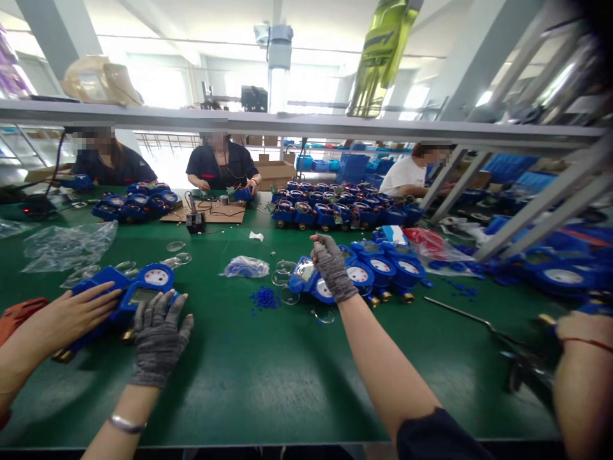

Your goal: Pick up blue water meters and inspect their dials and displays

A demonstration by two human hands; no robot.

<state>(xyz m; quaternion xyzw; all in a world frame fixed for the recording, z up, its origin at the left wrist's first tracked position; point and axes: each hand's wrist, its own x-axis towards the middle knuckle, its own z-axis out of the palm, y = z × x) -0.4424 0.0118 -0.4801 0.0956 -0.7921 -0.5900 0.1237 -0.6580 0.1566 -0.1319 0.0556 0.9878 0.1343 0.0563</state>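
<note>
My left hand [160, 335], in a grey fingerless glove, lies with fingers spread on the front of a blue water meter [138, 295] with a round dial and a small display. A co-worker's bare hand [90, 310] rests on another blue meter [98, 279] just left of it. My right hand [332, 268], gloved the same way, is held over a row of blue meters, its fingers curled together; whatever may be in them is hidden. Below and left of it is a tilted meter [303, 275]. Clear round discs [283, 271] and small blue beads [265, 299] lie beside that meter.
Several meters [330, 207] are massed at the back. A metal-shafted tool [457, 310] lies on the right, near another person's hand [584, 332]. Plastic bags [246, 267] lie on the green table [268, 390]. A shelf [230, 119] crosses overhead, carrying a green bottle [383, 57].
</note>
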